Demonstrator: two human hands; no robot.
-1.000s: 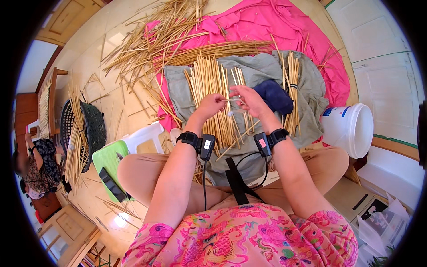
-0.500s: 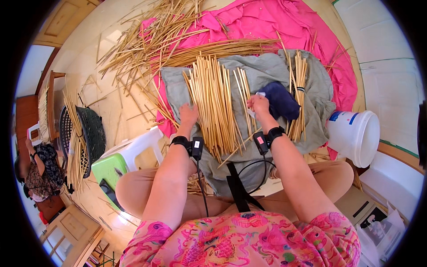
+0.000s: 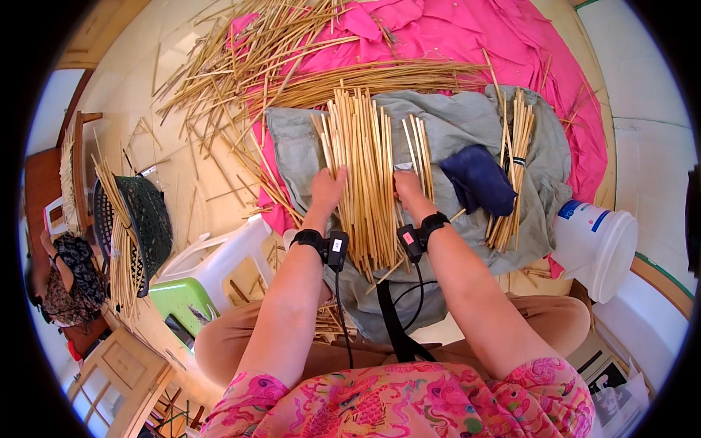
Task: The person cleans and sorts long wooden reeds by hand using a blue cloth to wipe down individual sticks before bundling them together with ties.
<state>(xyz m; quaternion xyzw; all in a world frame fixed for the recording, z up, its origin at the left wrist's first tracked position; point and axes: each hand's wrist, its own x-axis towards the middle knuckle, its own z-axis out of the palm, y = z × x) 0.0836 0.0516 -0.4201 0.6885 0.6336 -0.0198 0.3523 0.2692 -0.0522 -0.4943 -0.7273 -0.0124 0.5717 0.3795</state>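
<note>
A broad row of straw-coloured stalks [image 3: 361,175] lies lengthwise on a grey cloth [image 3: 292,139], between my two hands. My left hand [image 3: 328,190] grips the row's left edge, the thumb over the stalks and the other fingers mostly hidden. At the right edge, my right hand [image 3: 411,191] is closed, its fingers curled against the stalks. A small white piece [image 3: 403,167], like paper or cloth, sticks out of its grip. Just right of that hand lie a few separate stalks [image 3: 418,150]. Beyond them sits a dark blue cloth bundle [image 3: 478,179].
A tied stalk bundle [image 3: 513,168] lies at the right, near a tipped white bucket [image 3: 595,248]. Loose stalks [image 3: 255,66] cover the far left floor and pink sheet [image 3: 467,36]. Left are a white-green stool [image 3: 186,296], a dark basket [image 3: 150,219] and another person [image 3: 69,281].
My right hand has moved left from beside the blue bundle to the row's right edge. My left hand has come in against the left edge, and the row looks narrower.
</note>
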